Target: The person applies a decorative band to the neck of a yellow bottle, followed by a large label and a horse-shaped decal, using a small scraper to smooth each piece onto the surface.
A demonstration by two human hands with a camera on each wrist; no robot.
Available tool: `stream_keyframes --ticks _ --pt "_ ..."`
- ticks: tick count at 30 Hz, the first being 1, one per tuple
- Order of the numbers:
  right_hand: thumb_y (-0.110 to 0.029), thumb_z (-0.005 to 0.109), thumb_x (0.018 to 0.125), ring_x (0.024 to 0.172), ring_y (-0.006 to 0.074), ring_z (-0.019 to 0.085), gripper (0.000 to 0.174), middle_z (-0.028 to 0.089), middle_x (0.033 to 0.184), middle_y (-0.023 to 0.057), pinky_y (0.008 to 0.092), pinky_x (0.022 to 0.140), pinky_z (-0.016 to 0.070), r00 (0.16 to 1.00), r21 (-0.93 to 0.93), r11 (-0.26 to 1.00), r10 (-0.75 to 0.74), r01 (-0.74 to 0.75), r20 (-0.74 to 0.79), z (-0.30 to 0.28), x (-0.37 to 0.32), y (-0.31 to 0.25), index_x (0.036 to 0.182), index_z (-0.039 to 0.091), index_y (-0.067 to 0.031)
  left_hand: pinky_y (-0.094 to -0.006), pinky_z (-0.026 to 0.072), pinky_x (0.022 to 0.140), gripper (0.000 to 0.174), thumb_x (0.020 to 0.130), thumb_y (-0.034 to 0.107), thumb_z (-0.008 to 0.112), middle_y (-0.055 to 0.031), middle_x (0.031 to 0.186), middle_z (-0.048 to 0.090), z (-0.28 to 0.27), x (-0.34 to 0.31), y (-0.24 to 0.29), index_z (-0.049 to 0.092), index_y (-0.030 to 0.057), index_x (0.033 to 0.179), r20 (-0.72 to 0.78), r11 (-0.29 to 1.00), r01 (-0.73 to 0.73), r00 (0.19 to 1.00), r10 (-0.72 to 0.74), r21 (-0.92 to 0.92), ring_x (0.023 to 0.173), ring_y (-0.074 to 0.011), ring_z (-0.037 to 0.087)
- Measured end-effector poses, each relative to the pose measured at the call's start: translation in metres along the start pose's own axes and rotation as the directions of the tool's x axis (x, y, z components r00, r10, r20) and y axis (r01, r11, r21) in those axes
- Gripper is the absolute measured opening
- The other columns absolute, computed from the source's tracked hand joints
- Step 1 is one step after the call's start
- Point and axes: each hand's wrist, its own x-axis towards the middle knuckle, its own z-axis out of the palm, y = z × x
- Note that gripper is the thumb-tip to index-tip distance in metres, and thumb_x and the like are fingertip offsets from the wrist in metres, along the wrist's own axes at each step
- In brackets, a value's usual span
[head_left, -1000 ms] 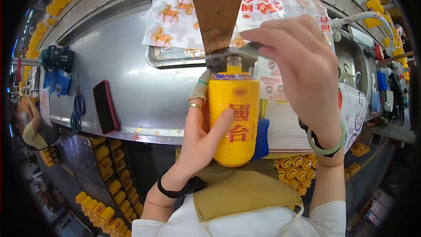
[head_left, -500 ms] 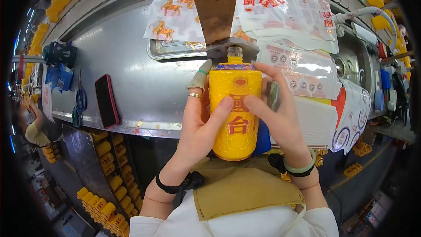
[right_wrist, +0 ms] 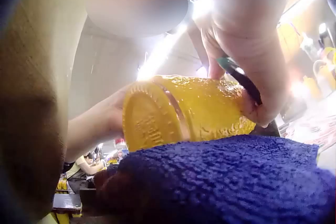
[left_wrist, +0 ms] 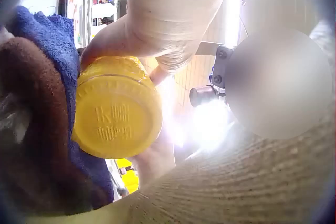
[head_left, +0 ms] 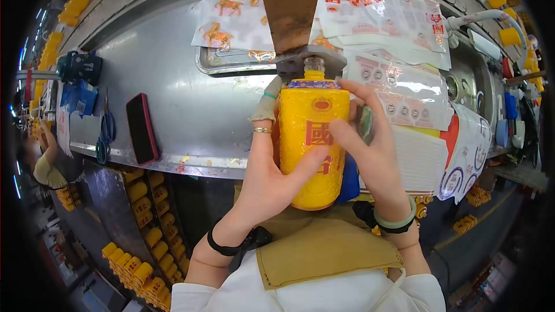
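At the left end of the steel counter, a blue box sits behind scissors. To their right, a phone lies screen up near the front edge. Farther right, toward the back edge, a metal tray carries a sheet of horse stickers.

Next comes the left hand, with a ring and a pale fingertip cover; its fingers wrap the left side of a yellow bottle, thumb across the lower red character. The bottle lies on a blue cloth by the middle of the front edge, base toward the person, its bare neck at a grey block below a brown post. Whether neck and block touch cannot be told.

The right hand grips the bottle's right side, forefinger at the shoulder, thumb beside the upper character; a small green piece, too unclear to name, shows within it.

Farther right, clear label sheets spread toward the back edge, and a paper stack lies along the front edge. A sink stands at the right end.
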Motion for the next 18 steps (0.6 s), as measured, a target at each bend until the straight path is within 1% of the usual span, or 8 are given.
stream_keyframes --ticks 2,6,11,12,14,15,16,18 --pt "-0.014 0.076 0.089 0.125 0.0208 0.053 0.058 0.058 0.131 0.0124 0.0353 0.109 0.0403 1.000 0.127 0.992 0.009 -0.008 -0.007 0.0013 0.0004 0.0017 0.139 0.051 0.0005 -0.0409 0.0344 0.119 0.094 0.091 -0.002 0.066 -0.0177 0.159 0.032 -0.0002 -0.0007 0.0002 0.008 0.0028 0.164 0.012 1.000 -0.002 1.000 0.002 -0.009 0.145 -0.0271 0.039" --pt "-0.016 0.078 0.087 0.124 0.0213 0.053 0.060 0.058 0.130 0.0127 0.0360 0.109 0.0401 1.000 -0.007 1.000 0.013 -0.014 -0.016 0.0006 0.0022 0.0028 0.138 0.051 0.0010 -0.0415 0.0352 0.118 0.096 0.090 -0.002 0.067 -0.0175 0.159 0.032 -0.0012 -0.0030 0.0003 0.006 0.0036 0.164 0.033 1.000 0.017 0.999 -0.016 -0.025 0.145 -0.0272 0.039" --pt "-0.016 0.079 0.086 0.124 0.0211 0.053 0.061 0.059 0.129 0.0125 0.0361 0.109 0.0399 0.999 0.027 1.000 0.010 -0.009 -0.034 0.0022 0.0027 0.0027 0.137 0.052 0.0010 -0.0414 0.0360 0.118 0.096 0.089 -0.002 0.068 -0.0172 0.159 0.033 -0.0018 -0.0031 0.0005 0.007 0.0042 0.164 0.045 0.999 0.033 0.998 -0.032 -0.036 0.145 -0.0273 0.038" --pt "-0.016 0.079 0.086 0.124 0.0211 0.053 0.061 0.059 0.129 0.0125 0.0361 0.109 0.0399 0.999 0.027 1.000 0.010 -0.009 -0.035 0.0020 0.0023 0.0014 0.137 0.052 0.0010 -0.0406 0.0384 0.116 0.094 0.090 -0.001 0.070 -0.0167 0.154 0.037 -0.0021 -0.0030 -0.0017 0.010 0.0028 0.162 0.034 0.999 0.002 0.999 0.000 -0.041 0.142 -0.0257 0.042" --pt "-0.013 0.078 0.087 0.123 0.0196 0.053 0.059 0.059 0.129 0.0117 0.0346 0.108 0.0407 1.000 0.157 0.987 0.029 -0.028 -0.005 0.0014 0.0017 -0.0012 0.138 0.051 0.0010 -0.0399 0.0407 0.114 0.091 0.091 0.000 0.072 -0.0161 0.150 0.041 -0.0026 -0.0015 -0.0011 0.013 0.0013 0.160 0.023 0.999 -0.030 0.999 0.031 -0.045 0.139 -0.0241 0.046" --pt "-0.013 0.078 0.087 0.123 0.0196 0.053 0.059 0.059 0.129 0.0117 0.0346 0.108 0.0407 1.000 0.156 0.987 0.029 -0.027 -0.005 0.0005 0.0015 -0.0007 0.138 0.051 0.0010 -0.0400 0.0393 0.115 0.091 0.091 0.000 0.072 -0.0166 0.151 0.040 -0.0032 0.0006 0.0020 0.012 0.0014 0.160 -0.001 0.993 -0.001 1.000 0.001 -0.117 0.140 -0.0247 0.045" --pt "-0.012 0.077 0.087 0.123 0.0190 0.054 0.060 0.059 0.129 0.0113 0.0338 0.107 0.0412 1.000 0.071 0.997 0.014 -0.014 -0.005 -0.0011 0.0008 0.0003 0.139 0.051 0.0008 -0.0402 0.0379 0.117 0.092 0.091 0.001 0.072 -0.0170 0.153 0.038 -0.0038 0.0016 0.0037 0.012 0.0015 0.161 -0.023 0.981 0.028 0.999 -0.033 -0.190 0.141 -0.0254 0.044" --pt "-0.011 0.077 0.088 0.122 0.0184 0.054 0.060 0.059 0.129 0.0109 0.0331 0.107 0.0416 1.000 -0.015 1.000 0.002 -0.002 -0.005 -0.0017 -0.0015 0.0005 0.140 0.050 0.0006 -0.0405 0.0363 0.118 0.093 0.091 0.002 0.073 -0.0173 0.154 0.037 -0.0058 0.0010 -0.0007 0.011 0.0016 0.161 -0.007 0.991 0.024 1.000 -0.025 -0.130 0.142 -0.0260 0.042"
